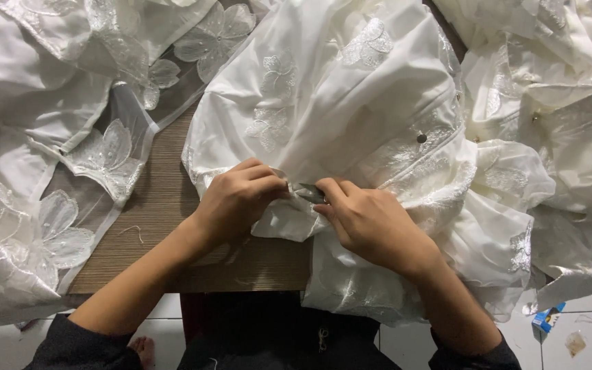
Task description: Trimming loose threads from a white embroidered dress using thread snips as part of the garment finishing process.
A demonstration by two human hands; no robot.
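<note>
White embroidered garment (351,103) is bunched on the wooden desk (166,205), its folded edge pinched by the left hand (238,199); a small metal tool (307,192) is gripped in the right hand (371,223) fingers.

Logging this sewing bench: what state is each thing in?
white garment: bunched on the table, edge pinched by both hands
left hand: gripping the fabric
right hand: pinching fabric with a small metal tool
sheer flowered fabric: spread flat
</note>
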